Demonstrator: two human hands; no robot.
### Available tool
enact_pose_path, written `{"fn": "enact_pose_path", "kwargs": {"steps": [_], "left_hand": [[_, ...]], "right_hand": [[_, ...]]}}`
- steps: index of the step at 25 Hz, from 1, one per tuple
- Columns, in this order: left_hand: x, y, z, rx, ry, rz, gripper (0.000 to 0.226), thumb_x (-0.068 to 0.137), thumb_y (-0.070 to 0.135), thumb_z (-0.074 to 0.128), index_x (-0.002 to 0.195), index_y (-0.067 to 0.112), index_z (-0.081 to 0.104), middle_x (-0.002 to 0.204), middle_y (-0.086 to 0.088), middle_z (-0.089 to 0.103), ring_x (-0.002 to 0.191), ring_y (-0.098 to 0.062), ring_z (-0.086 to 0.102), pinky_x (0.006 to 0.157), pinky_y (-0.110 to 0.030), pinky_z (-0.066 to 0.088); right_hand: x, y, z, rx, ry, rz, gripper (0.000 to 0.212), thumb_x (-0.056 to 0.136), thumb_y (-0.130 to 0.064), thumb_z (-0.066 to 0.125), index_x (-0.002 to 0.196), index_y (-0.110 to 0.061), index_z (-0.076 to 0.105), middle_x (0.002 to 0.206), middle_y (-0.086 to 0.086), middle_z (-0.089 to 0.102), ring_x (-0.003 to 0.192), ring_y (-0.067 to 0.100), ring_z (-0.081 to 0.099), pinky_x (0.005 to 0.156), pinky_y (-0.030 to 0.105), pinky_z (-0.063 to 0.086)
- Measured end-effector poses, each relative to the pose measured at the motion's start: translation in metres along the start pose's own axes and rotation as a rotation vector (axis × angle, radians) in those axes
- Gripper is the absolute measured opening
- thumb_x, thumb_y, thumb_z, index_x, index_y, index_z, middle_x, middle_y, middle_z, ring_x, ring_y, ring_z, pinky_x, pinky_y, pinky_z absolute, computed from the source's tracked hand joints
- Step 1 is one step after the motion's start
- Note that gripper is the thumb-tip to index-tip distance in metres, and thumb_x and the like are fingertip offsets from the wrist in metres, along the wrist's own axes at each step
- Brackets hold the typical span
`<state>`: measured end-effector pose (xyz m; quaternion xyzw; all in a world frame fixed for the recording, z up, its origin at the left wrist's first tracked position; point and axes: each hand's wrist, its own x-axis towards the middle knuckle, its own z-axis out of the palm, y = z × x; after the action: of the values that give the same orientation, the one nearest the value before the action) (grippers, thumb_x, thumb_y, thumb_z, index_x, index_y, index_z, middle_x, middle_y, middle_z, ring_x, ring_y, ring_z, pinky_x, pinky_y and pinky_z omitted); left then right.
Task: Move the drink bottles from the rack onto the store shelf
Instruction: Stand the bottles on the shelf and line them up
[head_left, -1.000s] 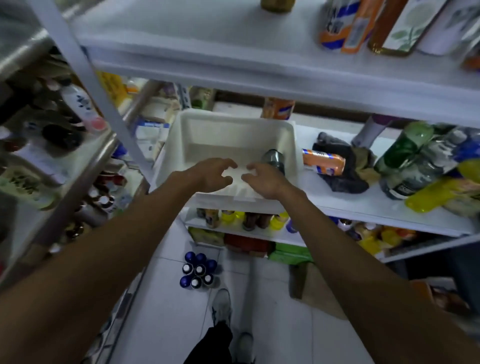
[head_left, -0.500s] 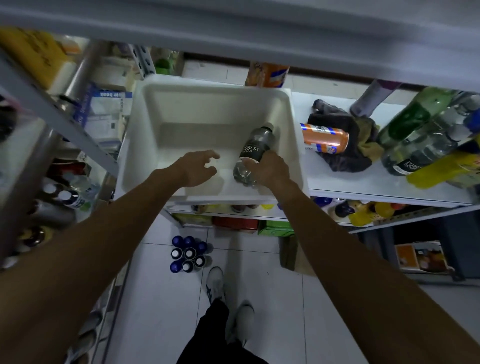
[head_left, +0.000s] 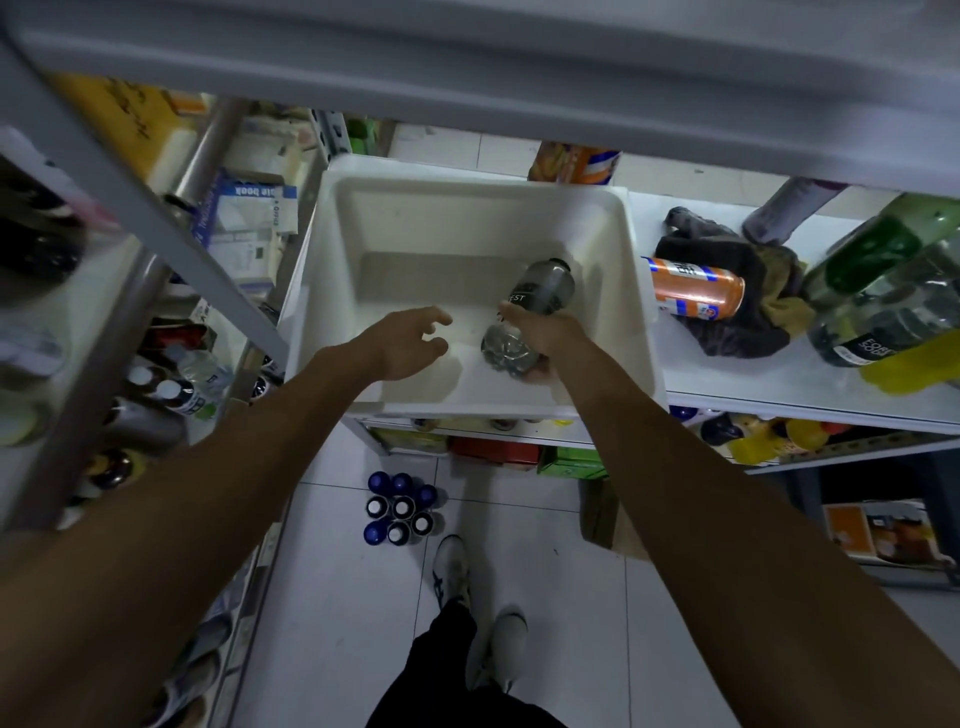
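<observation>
Head view | right hand (head_left: 546, 332) grip clamped on bottle (head_left: 543, 288) in bin (head_left: 467, 208) | left hand (head_left: 405, 344) grip apart, empty | bin holds nothing else | shelved bottles (head_left: 878, 291) lie on shelf (head_left: 727, 375) | likely nearly done

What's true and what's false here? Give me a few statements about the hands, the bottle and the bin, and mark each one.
1. The right hand grips a dark bottle inside the white bin. True.
2. The left hand holds a second bottle. False: it holds nothing, and its fingers are loosely curled above the bin floor.
3. An orange can lies on its side on the shelf, to the right of the bin. True.
4. The bin is packed with bottles. False: the gripped bottle is the only one visible in it.
</observation>
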<state>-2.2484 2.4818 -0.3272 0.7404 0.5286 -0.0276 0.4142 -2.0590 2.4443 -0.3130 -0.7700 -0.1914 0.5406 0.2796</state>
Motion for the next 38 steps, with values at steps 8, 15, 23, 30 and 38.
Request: {"fn": "enact_pose_path", "kwargs": {"steps": [8,15,23,30,38], "left_hand": [[0.001,0.019,-0.006,-0.303,0.064,0.013,0.040,0.102,0.040,0.035,0.113,0.012,0.061,0.113,-0.009,0.063,0.100,-0.027,0.059,0.085,-0.036,0.045],[-0.035,0.031,-0.037,-0.548,-0.130,0.017,0.054,0.090,0.054,0.052,0.109,0.005,0.067,0.100,-0.010,0.072,0.091,-0.031,0.067,0.089,-0.041,0.051],[-0.115,0.050,-0.058,-0.476,0.157,0.028,0.034,0.081,0.035,0.073,0.105,0.011,0.069,0.099,-0.007,0.073,0.094,-0.023,0.069,0.087,-0.037,0.056],[-0.231,0.047,-0.022,-0.708,0.502,-0.051,0.060,0.070,0.032,0.083,0.123,0.028,0.056,0.118,-0.006,0.066,0.096,-0.019,0.069,0.078,-0.033,0.058],[-0.388,0.042,-0.005,-0.908,1.037,-0.121,0.055,0.078,0.001,0.073,0.129,0.011,0.053,0.112,-0.001,0.068,0.089,-0.008,0.068,0.064,-0.019,0.052]], "right_hand": [[-0.015,0.018,0.001,0.043,-0.299,-0.084,0.050,0.080,-0.034,0.079,0.116,-0.003,0.065,0.099,0.014,0.073,0.083,0.024,0.072,0.069,0.035,0.061],[-0.052,-0.004,-0.011,0.068,-0.466,-0.267,0.044,0.088,-0.030,0.071,0.125,-0.009,0.059,0.113,0.013,0.071,0.094,0.026,0.071,0.078,0.038,0.060],[-0.099,-0.024,-0.003,0.045,-0.572,-0.438,0.036,0.085,-0.044,0.071,0.114,-0.023,0.068,0.108,-0.002,0.072,0.099,0.019,0.069,0.075,0.032,0.056],[-0.157,-0.025,0.037,0.046,-0.789,-0.557,0.036,0.083,-0.042,0.074,0.108,-0.016,0.069,0.101,0.006,0.075,0.086,0.021,0.073,0.061,0.031,0.058],[-0.271,-0.008,0.113,-0.055,-1.218,-0.810,0.052,0.066,-0.033,0.086,0.113,-0.024,0.066,0.110,0.003,0.074,0.104,0.022,0.070,0.095,0.049,0.054]]}}
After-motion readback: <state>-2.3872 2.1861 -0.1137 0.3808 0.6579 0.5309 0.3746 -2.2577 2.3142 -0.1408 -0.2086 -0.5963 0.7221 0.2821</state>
